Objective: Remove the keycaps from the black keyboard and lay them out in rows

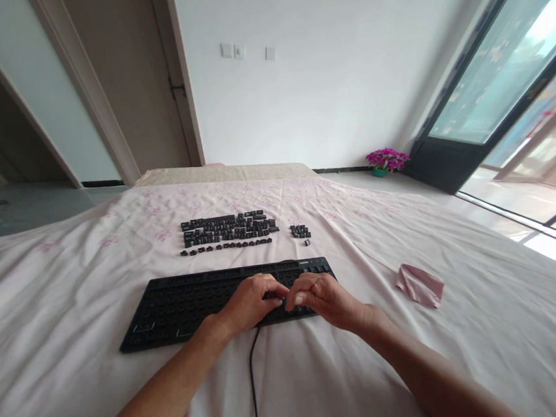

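Note:
A black keyboard (170,310) lies on the pink bedsheet in front of me, with most of its keycaps off on the left and middle. Over its right part, my left hand (253,300) is closed, thumb and fingers pinched together. Close beside it, my right hand (322,297) is closed too, its fingers curled down at the keys. Whatever the fingertips grip is hidden or too small to name. Beyond the keyboard, loose black keycaps (228,229) lie in rows. A smaller group of keycaps (300,231) sits to their right.
A black cable (253,381) runs from the keyboard toward me between my forearms. On the right of the sheet (372,370) lies a folded pink cloth (420,285). A pot of magenta flowers (386,160) stands on the floor by the glass door (486,77).

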Demonstrator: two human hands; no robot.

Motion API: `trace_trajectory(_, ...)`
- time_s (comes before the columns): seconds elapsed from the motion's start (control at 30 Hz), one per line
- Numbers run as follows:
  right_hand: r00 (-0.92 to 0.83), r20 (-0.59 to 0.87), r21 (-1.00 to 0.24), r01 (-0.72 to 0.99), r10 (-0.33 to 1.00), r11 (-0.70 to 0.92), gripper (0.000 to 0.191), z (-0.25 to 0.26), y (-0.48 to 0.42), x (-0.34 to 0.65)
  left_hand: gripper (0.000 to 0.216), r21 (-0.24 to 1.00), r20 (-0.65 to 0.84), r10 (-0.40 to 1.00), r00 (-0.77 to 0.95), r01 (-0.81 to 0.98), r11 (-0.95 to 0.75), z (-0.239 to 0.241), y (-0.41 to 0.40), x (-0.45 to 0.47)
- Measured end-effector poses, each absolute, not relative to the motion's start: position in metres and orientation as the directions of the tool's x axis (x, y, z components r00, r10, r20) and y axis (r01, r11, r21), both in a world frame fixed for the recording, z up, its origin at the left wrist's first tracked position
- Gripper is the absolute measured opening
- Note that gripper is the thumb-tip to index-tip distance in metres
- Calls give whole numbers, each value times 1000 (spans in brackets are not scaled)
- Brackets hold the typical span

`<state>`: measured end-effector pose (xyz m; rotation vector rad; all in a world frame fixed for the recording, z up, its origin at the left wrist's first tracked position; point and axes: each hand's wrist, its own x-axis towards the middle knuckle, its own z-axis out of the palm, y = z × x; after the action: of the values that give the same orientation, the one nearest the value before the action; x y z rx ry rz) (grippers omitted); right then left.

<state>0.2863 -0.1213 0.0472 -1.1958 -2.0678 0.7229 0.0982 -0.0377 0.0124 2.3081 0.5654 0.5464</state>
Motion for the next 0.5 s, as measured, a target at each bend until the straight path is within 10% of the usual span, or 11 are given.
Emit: trace_trajectory(0.5, -529, 420, -495, 547, 737, 675, 56, 30, -118, 280, 24, 593, 318, 456, 831, 201, -780, -1, -48, 112)
